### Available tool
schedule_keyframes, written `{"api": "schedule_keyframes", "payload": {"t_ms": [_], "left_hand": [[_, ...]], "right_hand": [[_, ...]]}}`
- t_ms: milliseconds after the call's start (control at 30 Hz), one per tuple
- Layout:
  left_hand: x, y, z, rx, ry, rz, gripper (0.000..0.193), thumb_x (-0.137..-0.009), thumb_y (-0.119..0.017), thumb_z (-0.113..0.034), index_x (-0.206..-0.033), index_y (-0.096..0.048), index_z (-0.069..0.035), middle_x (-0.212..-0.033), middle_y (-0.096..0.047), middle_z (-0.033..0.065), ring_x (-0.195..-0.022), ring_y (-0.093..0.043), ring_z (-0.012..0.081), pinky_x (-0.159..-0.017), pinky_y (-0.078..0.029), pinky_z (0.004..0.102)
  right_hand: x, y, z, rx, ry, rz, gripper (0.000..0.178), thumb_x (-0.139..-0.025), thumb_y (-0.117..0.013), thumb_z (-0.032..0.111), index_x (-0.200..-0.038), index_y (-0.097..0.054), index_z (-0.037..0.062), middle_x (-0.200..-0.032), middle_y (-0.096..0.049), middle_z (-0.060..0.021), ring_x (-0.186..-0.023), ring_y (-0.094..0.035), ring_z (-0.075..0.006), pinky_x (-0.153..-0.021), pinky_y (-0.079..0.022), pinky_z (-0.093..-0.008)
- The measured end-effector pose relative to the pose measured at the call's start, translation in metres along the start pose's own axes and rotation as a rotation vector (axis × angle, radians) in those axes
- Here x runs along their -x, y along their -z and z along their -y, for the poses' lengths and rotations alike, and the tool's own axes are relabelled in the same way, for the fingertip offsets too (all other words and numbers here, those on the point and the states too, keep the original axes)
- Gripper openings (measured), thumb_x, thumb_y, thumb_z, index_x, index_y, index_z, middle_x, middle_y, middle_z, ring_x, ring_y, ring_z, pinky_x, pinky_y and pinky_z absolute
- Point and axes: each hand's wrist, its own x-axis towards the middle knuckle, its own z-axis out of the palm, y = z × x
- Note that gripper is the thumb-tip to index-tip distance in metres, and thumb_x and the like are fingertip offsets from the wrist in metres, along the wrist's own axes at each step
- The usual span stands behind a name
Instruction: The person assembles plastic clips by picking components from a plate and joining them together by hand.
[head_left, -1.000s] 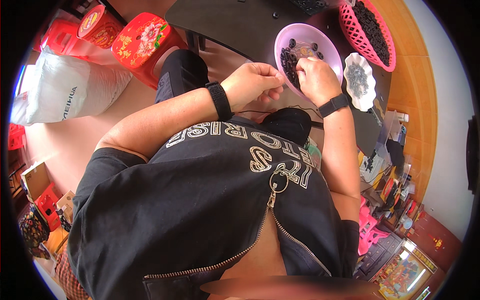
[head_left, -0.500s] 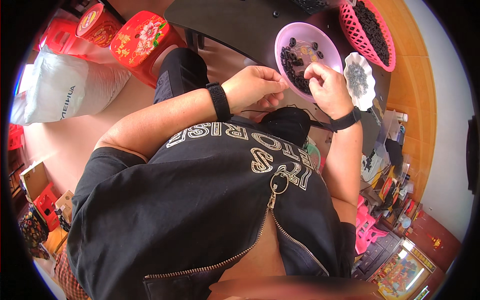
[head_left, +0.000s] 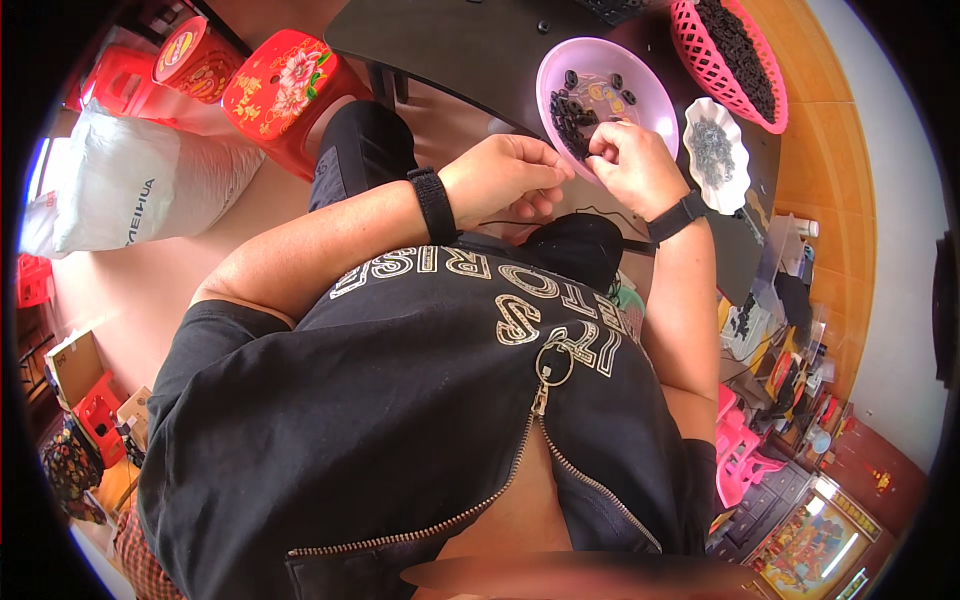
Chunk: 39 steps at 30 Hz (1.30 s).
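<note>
A pink-lilac bowl (head_left: 655, 95) stands at the table's edge with small black ring-like parts (head_left: 568, 125) heaped along its near left side and a few lying singly. My right hand (head_left: 635, 168) is over the bowl's near side, fingers curled down at the heap; whatever they hold is hidden. Just outside the bowl's near left rim, my left hand (head_left: 508, 178) has thumb and forefinger pinched together. Anything between those fingertips is too small to make out. Beside my right wrist sits a white scalloped dish (head_left: 736, 180) with a pile of fine, greyish, thin pieces.
A pink lattice basket (head_left: 690, 50) full of black parts stands at the far right of the dark table (head_left: 440, 45). At left are a red flowered stool (head_left: 270, 100), a red tub (head_left: 190, 60) and a large white sack (head_left: 150, 185). Pink stools (head_left: 738, 455) stand lower right.
My right hand has shifted left and lowered its fingers toward the black parts in the bowl. My left hand keeps its pinch almost in place. The whole view has moved slightly.
</note>
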Motion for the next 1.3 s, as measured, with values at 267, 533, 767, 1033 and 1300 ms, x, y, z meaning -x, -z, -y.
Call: {"api": "schedule_keyframes", "payload": {"t_ms": [267, 533, 767, 1033, 1300], "left_hand": [[0.001, 0.000, 0.000, -0.007, -0.028, -0.029, 0.013, -0.093, -0.059, -0.013, -0.102, -0.063, -0.005, -0.078, -0.063, 0.0006, -0.063, -0.057, 0.0063, -0.056, -0.048, 0.0187], [0.005, -0.008, -0.004, -0.029, -0.097, -0.008, 0.010, -0.090, -0.063, -0.015, -0.096, -0.063, -0.006, -0.081, -0.066, 0.0036, -0.058, -0.052, 0.0061, -0.056, -0.047, 0.0202], [0.006, -0.014, -0.003, -0.127, -0.154, 0.052, 0.015, -0.093, -0.061, -0.018, -0.098, -0.063, -0.004, -0.083, -0.066, 0.0017, -0.067, -0.059, 0.0053, -0.060, -0.050, 0.0182], [0.003, -0.025, -0.003, -0.127, -0.139, 0.020, 0.015, -0.094, -0.060, -0.016, -0.097, -0.061, -0.002, -0.081, -0.066, 0.0037, -0.067, -0.061, 0.0076, -0.059, -0.051, 0.0190], [-0.003, -0.033, -0.003, -0.165, -0.151, -0.005, 0.015, -0.094, -0.059, -0.016, -0.097, -0.062, -0.001, -0.083, -0.067, 0.0039, -0.067, -0.061, 0.0075, -0.059, -0.050, 0.0196]], "right_hand": [[0.009, 0.009, 0.014, -0.117, 0.055, -0.176, 0.006, -0.076, -0.065, 0.005, -0.079, -0.062, 0.0008, -0.072, -0.062, -0.0117, -0.066, -0.063, -0.0247, -0.062, -0.050, -0.0336], [0.038, -0.002, 0.048, -0.525, 0.035, -0.278, 0.004, -0.081, -0.065, 0.001, -0.082, -0.062, -0.0006, -0.071, -0.061, -0.0047, -0.062, -0.057, -0.0098, -0.056, -0.045, -0.0233], [0.054, -0.015, 0.038, -0.813, -0.033, -0.283, 0.002, -0.086, -0.062, 0.000, -0.087, -0.064, -0.0005, -0.079, -0.065, -0.0014, -0.066, -0.057, -0.0042, -0.061, -0.046, -0.0201], [0.071, -0.024, 0.025, -0.940, -0.100, -0.383, 0.012, -0.089, -0.061, 0.000, -0.099, -0.066, -0.0011, -0.082, -0.066, -0.0007, -0.072, -0.057, -0.0038, -0.066, -0.046, -0.0187], [0.077, -0.025, 0.016, -1.163, -0.157, -0.442, 0.013, -0.088, -0.064, 0.005, -0.099, -0.069, -0.0004, -0.084, -0.069, -0.0037, -0.074, -0.060, -0.0061, -0.068, -0.047, -0.0194]]}}
